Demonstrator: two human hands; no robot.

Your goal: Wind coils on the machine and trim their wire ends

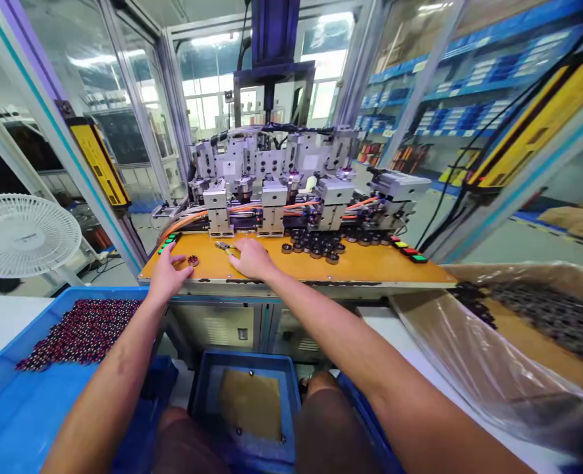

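My left hand (168, 271) rests on the orange work plate (370, 266), fingers spread, right beside a small dark red ring part (193, 261) and close to the green buttons (165, 245). My right hand (250, 257) lies on the plate near its middle with the fingers curled round a small metal tool (222, 246) with a yellowish handle. A cluster of several dark ring parts (315, 247) sits to the right of that hand, in front of the machine's grey fixtures (274, 207).
A blue tray (9, 408) at my left holds a heap of red-black ring parts (81, 329). A plastic-lined carton (513, 342) with dark parts stands at right. A blue bin (246, 401) sits between my knees. Coloured buttons (410, 251) at the plate's right; white fan (19, 234) far left.
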